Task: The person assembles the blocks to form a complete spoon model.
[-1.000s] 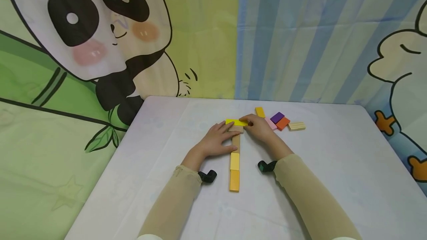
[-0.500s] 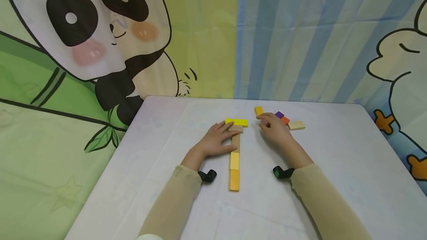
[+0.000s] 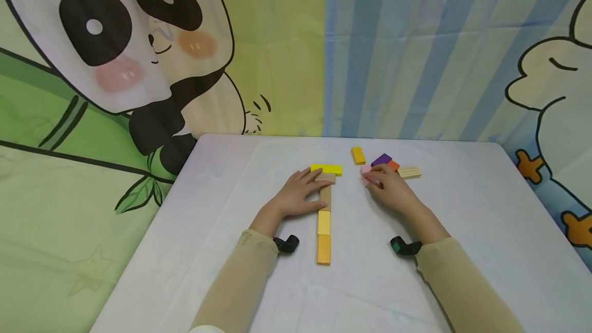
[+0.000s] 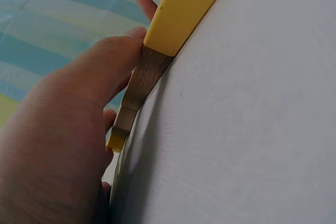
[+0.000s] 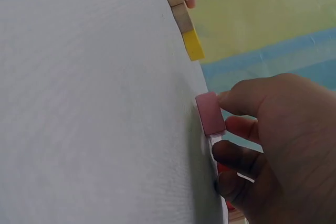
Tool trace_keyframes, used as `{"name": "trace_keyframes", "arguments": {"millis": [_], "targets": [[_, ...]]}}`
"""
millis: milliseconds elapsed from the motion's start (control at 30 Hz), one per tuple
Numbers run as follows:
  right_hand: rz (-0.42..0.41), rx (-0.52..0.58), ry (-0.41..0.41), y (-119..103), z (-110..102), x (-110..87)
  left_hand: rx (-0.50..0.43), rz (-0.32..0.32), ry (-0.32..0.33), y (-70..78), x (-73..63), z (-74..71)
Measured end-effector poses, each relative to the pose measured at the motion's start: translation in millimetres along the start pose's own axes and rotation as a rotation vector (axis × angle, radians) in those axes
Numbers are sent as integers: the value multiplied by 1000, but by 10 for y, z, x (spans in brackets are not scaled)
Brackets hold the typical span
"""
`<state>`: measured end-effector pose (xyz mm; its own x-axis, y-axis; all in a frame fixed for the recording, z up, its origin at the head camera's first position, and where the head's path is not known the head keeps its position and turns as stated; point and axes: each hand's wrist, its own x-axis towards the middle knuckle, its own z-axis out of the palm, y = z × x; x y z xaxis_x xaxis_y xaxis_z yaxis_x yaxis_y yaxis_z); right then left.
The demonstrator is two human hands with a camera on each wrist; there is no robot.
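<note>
A line of wooden blocks runs up the table: two orange-yellow blocks nearest, then a brown block, a tan block and a bright yellow block laid crosswise at the far end. My left hand rests along the line's left side, fingers spread and fairly straight, touching the brown, tan and bright yellow blocks. To the right, my right hand pinches a pink block between thumb and fingers. In the right wrist view that block is tilted close to the tabletop; the fingers partly cover it.
Behind the right hand lie a purple block, a partly hidden orange block and some plain wooden strips. Another orange-yellow block lies farther back. The white table ends at a printed cloth backdrop.
My right hand let go of the bright yellow block's end, moved right to the loose blocks and took hold of the pink block. My left hand stays in place.
</note>
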<state>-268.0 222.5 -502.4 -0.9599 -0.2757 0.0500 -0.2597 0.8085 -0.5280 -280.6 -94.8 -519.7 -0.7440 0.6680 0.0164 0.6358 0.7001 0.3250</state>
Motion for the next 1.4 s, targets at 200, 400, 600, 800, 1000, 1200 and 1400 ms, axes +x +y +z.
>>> {"name": "trace_keyframes", "arguments": {"millis": [200, 400, 600, 800, 1000, 1200, 1400], "targets": [[-29, -11, -15, 41, 12, -15, -10, 1, 1, -11, 0, 10], [-10, -6, -42, 59, 19, 7, -11, -4, 6, -29, 8, 25], [28, 15, -74, 29, -3, 22, -1, -10, 15, -48, -1, 10], [28, 18, -88, 25, -32, 5, -13, -15, 13, -37, -6, 2], [54, 51, -64, -23, -52, 38, -8, -9, -4, -25, -1, 15], [14, 76, -55, -169, -112, 269, -8, -14, 3, -24, -9, -6], [-59, 80, -67, -398, -114, 601, -7, -14, -6, -16, -4, -10]]}}
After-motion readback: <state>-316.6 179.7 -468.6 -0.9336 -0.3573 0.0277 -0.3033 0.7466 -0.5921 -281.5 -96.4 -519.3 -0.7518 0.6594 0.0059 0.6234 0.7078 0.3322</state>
